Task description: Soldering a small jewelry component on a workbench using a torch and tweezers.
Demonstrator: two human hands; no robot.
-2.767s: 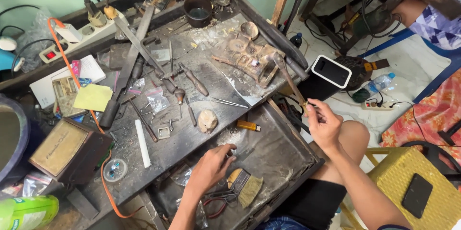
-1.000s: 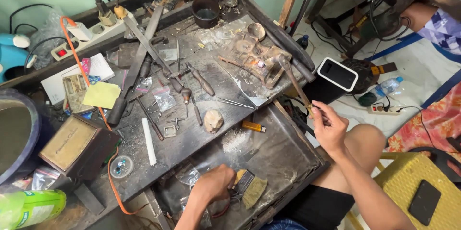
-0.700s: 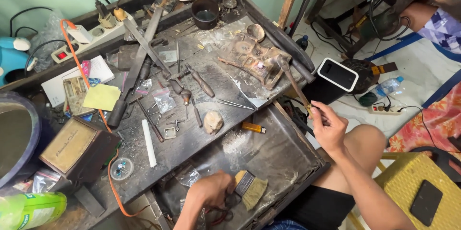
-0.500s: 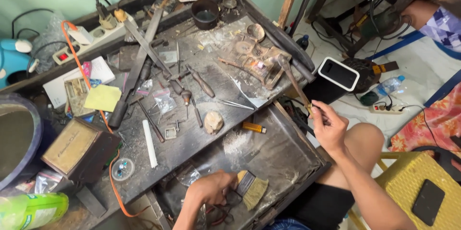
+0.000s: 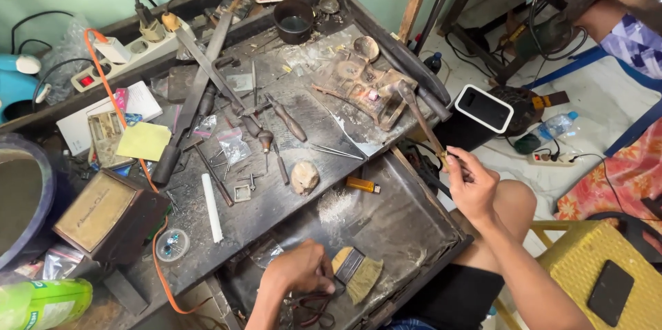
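My right hand grips the handle end of a small hammer, whose head rests by the worn wooden block at the bench's right edge. My left hand is down in the open metal drawer, fingers curled over dark pliers or scissors at the drawer's front. A flat paintbrush lies just right of that hand. Whether the left hand grips the tool is hidden by the fingers.
The bench is crowded with files, a long metal bar, a white stick, a pale stone lump, a black cup, a brown box, a power strip. A phone and yellow stool sit right.
My left hand slid from the paintbrush toward the drawer's front-left onto the dark tool. My right hand with the hammer stayed nearly still. The view shifted slightly.
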